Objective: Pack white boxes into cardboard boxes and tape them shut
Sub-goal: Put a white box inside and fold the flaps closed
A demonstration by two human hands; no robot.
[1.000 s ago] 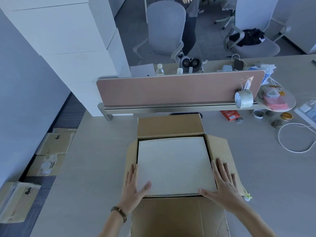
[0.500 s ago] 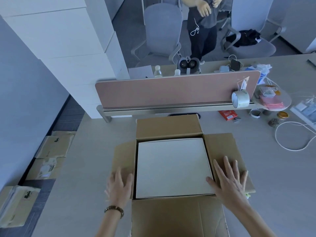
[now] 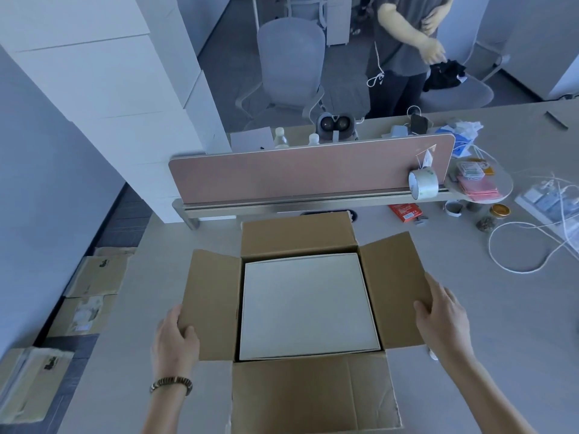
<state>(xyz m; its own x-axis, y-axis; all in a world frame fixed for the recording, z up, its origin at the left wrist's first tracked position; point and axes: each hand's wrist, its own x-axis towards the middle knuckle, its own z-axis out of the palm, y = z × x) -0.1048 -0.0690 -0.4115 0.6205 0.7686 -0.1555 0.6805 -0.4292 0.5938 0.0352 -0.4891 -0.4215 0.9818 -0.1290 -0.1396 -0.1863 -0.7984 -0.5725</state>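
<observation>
Carton point(image 3: 313, 396) sits open on the desk point(image 3: 470, 324) straight ahead of the person, with the white box point(image 3: 307, 308) lying flat inside it and filling nearly the whole opening. All four flaps are spread outward: the far flap point(image 3: 299, 234) and near flap point(image 3: 310, 393) lie back, and the two side flaps angle up a little.

Judging from this, packing of this carton looks done and closing is the step in hand. The left hand point(image 3: 175, 343) grips the outer edge of the left flap point(image 3: 210, 305), thumb on top and fingers curled under. The right hand point(image 3: 441, 317) holds the outer edge of the right flap point(image 3: 394, 292), thumb on the upper face and fingers behind; how tightly they curl cannot be told. Both forearms reach in from the near edge, wrists level, a bracelet point(image 3: 171, 383) on the left one.

The next move likely calls for folding both side flaps inward over the white box, then the far and near flaps, and reaching for the tape roll point(image 3: 423, 184), which stands well apart on the rail of the pink divider point(image 3: 297, 173) at the far right.
</observation>
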